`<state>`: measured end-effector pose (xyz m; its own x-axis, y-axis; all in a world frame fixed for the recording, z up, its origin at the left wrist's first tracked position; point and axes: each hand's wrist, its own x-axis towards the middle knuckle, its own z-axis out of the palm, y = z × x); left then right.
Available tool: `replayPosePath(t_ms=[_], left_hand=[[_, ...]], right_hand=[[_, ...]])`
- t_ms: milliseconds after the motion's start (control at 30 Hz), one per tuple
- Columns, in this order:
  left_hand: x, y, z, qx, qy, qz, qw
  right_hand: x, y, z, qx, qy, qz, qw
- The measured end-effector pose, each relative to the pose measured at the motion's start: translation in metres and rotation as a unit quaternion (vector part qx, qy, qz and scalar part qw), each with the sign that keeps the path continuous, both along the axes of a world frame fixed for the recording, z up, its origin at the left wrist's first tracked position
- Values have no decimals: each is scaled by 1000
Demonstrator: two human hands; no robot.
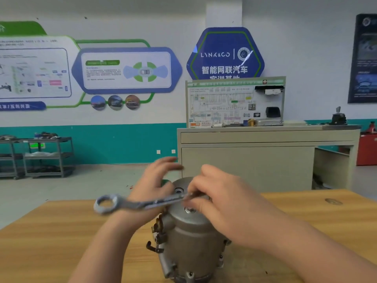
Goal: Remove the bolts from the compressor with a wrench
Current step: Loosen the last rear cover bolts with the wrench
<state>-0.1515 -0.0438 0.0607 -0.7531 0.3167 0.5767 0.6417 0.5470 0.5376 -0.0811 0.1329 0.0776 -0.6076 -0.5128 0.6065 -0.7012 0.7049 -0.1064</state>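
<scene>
Looking like an automotive training workshop. Showing on the far wall: a blue hexagonal Lynk & Co sign (225, 53) and infographic panels (126, 70) picturing a car with sensor zones. Standing on a grey cabinet (265, 158): a wiring-diagram teaching board (234, 102) with mounted vehicle parts. Sitting along the left wall: metal tool carts (47, 157) loaded with parts. Resting on the wooden counter (61, 231) in front: a metal compressor (189, 242), with a combination wrench (134, 203) above it.
</scene>
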Motion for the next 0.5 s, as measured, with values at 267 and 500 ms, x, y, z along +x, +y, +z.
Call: replayPosePath(t_ms=[267,500], left_hand=[[11,43,15,-226,13,-17,974],[24,55,19,-190,21,69,979]], right_hand=[[-16,25,-27,-6,231,15,973],[-22,44,-29,-255,328,64,907]])
